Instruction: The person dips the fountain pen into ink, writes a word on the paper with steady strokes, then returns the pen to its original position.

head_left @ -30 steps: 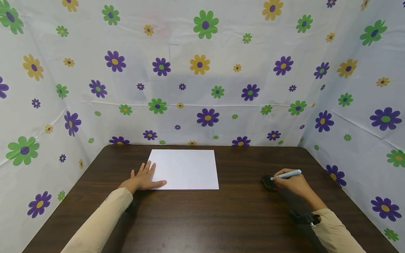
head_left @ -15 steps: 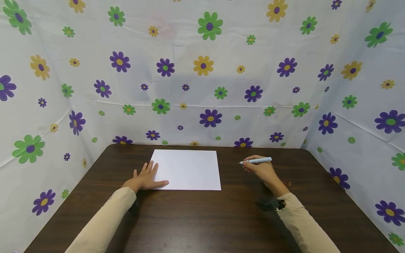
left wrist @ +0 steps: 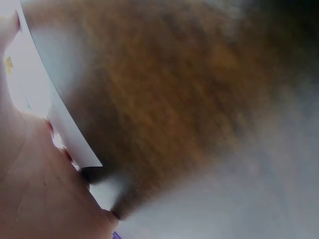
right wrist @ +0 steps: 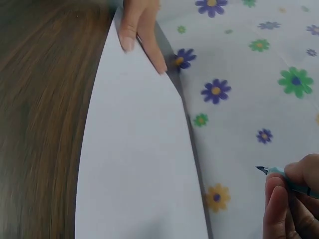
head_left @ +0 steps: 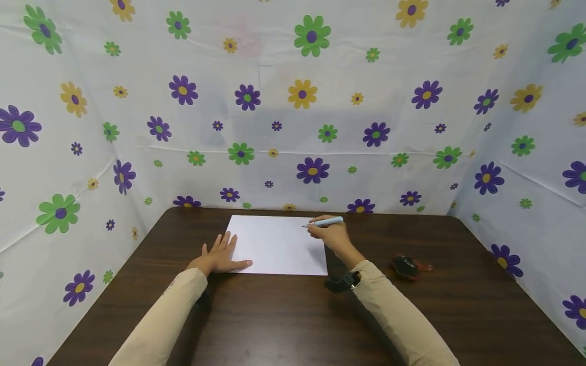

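A blank white sheet of paper (head_left: 279,246) lies on the dark wooden table. My left hand (head_left: 221,255) rests with spread fingers on the sheet's left edge, its thumb stretched along the lower left corner. Over the paper's upper right part, my right hand (head_left: 333,235) pinches a light blue fountain pen (head_left: 330,221) between thumb and fingers. Its dark pointed nib (right wrist: 262,170) shows in the right wrist view, pointing left in the head view. In the left wrist view, the palm (left wrist: 40,184) and the paper's edge (left wrist: 75,134) appear close up.
To the right on the table (head_left: 284,320) sits a small glossy black, rounded object (head_left: 405,267) with reddish parts, near the right forearm. A white cloth with flowers (head_left: 274,112) rises behind the table and along both sides. A black watch (head_left: 343,281) is on the right wrist.
My right hand has carried the pen leftward from the black object to above the paper's right part, uncovering that object. My left hand stays on the paper; the head view has shifted slightly.
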Available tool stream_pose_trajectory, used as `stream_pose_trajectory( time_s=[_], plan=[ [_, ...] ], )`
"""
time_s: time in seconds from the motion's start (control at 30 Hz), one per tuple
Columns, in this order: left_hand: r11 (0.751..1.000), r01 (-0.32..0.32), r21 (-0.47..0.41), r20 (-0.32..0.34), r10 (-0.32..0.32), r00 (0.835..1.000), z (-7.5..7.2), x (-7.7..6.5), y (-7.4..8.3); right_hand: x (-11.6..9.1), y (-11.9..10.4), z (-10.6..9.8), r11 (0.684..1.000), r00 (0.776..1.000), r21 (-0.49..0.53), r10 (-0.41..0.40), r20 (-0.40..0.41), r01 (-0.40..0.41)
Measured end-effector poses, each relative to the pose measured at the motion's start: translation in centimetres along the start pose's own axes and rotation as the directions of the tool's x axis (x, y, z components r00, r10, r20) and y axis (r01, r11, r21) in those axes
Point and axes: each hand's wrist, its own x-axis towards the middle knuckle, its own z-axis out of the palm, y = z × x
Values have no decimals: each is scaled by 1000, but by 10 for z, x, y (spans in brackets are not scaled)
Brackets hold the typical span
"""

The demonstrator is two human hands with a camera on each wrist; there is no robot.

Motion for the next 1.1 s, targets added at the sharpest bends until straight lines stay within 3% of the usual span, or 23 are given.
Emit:
stream_pose_trajectory(
  time_s=[0.17, 0.43, 0.8, 1.1],
  plan=[
    [1000, 5, 9, -6, -5, 1000, 3, 5, -3, 7, 0, 24, 1000, 1000, -17, -1, 22, 1],
    [1000, 18, 6, 9, -18, 1000, -1, -3, 3, 18, -4, 55, 999, 999, -32, 23, 47, -21],
    [1000, 21, 4, 13, -21, 1000, 0, 2, 4, 27, 2, 79, 996, 999, -80, 49, 22, -47],
    [1000, 24, -4, 24, -24, 999, -5, -4, 8, 27, 9, 95, 986, 998, -154, 60, 3, -59]
  ],
)
